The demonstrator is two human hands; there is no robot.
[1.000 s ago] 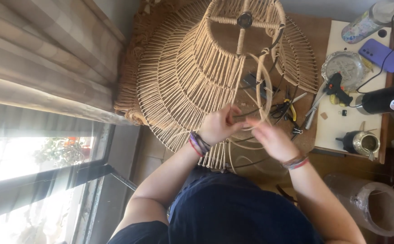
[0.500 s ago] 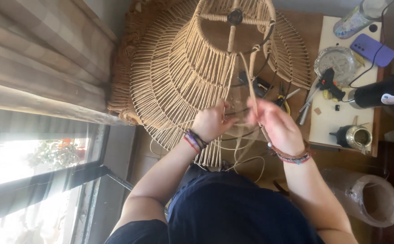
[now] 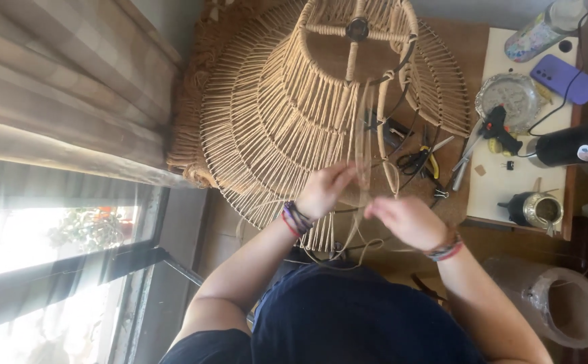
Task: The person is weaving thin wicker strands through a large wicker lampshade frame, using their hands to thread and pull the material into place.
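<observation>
purple phone [image 3: 563, 77] | face down, table's far right | no packages or signs

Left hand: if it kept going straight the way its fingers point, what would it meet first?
Probably the blurred cord strands just past the left hand, then the wrapped ribs of the woven lampshade frame. Depth is unclear from this head view.

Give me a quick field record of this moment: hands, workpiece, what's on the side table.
left hand: at the lampshade's lower rim, fingers on the cord
right hand: beside it, pinching the cord; blurred
lampshade: tiered frame wrapped in tan cord, one section bare
cord: strands run up from the hands to the top ring
scissors: under the bare section
side table: glue gun, phone, bottle
</observation>
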